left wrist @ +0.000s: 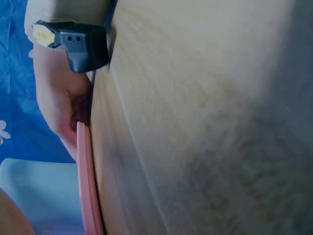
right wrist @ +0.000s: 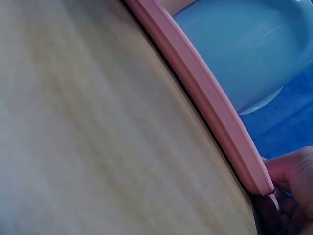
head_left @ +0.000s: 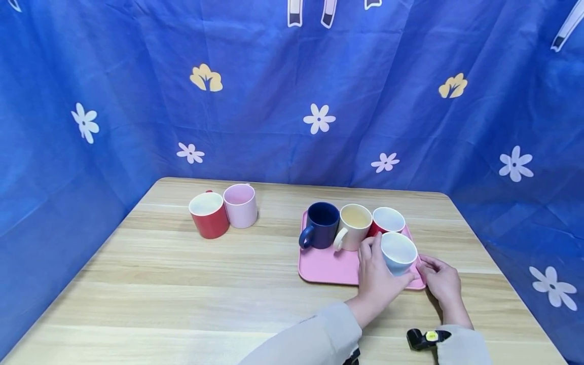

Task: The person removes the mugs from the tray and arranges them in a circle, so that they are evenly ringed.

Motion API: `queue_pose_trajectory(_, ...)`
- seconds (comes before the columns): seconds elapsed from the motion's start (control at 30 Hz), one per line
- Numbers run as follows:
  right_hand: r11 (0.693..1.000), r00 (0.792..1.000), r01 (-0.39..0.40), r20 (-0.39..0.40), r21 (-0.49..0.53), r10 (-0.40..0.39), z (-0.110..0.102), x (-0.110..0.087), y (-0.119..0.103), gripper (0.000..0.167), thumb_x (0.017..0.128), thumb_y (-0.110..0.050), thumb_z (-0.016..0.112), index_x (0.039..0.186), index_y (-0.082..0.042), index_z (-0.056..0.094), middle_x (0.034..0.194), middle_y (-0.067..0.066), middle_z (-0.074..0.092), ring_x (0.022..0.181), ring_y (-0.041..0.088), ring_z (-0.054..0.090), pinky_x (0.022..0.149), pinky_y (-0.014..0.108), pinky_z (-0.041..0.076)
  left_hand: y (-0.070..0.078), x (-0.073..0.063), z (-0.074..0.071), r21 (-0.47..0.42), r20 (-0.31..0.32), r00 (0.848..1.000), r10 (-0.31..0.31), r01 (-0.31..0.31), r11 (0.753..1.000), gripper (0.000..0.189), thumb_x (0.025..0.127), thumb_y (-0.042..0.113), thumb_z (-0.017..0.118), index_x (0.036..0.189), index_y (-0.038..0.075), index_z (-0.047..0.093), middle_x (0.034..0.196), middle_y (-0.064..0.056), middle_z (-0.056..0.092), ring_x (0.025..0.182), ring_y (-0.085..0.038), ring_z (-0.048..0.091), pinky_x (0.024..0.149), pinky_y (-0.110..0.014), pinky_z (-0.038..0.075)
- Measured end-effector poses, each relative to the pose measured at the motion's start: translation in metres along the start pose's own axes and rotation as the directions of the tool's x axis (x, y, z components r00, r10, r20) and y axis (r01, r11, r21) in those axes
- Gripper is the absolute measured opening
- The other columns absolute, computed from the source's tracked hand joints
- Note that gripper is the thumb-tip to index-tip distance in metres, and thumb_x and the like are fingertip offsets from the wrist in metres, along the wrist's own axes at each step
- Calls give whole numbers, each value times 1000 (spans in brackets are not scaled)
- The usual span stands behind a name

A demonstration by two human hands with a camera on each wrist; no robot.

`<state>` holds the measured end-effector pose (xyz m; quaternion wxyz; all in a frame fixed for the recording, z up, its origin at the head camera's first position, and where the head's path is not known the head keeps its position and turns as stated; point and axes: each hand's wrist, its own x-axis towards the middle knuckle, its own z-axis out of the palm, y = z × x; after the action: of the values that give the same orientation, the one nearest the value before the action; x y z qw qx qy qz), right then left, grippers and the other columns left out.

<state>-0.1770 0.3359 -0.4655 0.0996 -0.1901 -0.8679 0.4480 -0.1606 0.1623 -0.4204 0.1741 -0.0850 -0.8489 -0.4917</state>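
My left hand [head_left: 380, 281] curls round a light blue mug [head_left: 399, 252] at the front right of a pink tray [head_left: 328, 266]. In the left wrist view the light blue mug [left wrist: 44, 196] stands upright at the tray's raised rim [left wrist: 87, 181]. My right hand [head_left: 441, 281] pinches the tray's right front corner; the right wrist view has its thumb and fingers [right wrist: 293, 169] at the rim [right wrist: 215, 103], with some fingers low beside it. Behind the held mug, a red mug with a white inside [head_left: 388, 220] is partly hidden. A cream mug [head_left: 356, 227] and a navy mug [head_left: 322, 224] stand left of it.
Off the tray, a red mug [head_left: 210, 217] and a pale pink mug [head_left: 241, 206] stand side by side at the back left of the wooden table [head_left: 173, 284]. A blue patterned cloth [head_left: 274, 101] hangs behind and along both sides.
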Motion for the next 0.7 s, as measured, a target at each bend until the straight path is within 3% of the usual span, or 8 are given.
queue_pose_trajectory(0.37, 1000, 1000, -5, 2, -25, 5, 0, 0, -2, 34, 92, -17, 61, 120, 3, 63, 109, 18, 67, 90, 10, 61, 70, 12, 42, -10, 8, 10, 2, -31, 999, -32, 32, 999, 94, 53, 40, 92, 132, 13, 50, 113, 2, 41, 105, -14, 44, 89, -32, 42)
queue_pose_trajectory(0.7, 1000, 1000, -17, 10, -20, 18, -2, -1, -2, 36, 92, -19, 62, 121, 3, 62, 110, 18, 67, 85, 3, 58, 70, 12, 41, -10, 13, 10, -15, -34, 999, -43, 42, 999, 81, 52, 36, 92, 122, 15, 56, 110, 3, 44, 105, -12, 43, 88, -31, 43)
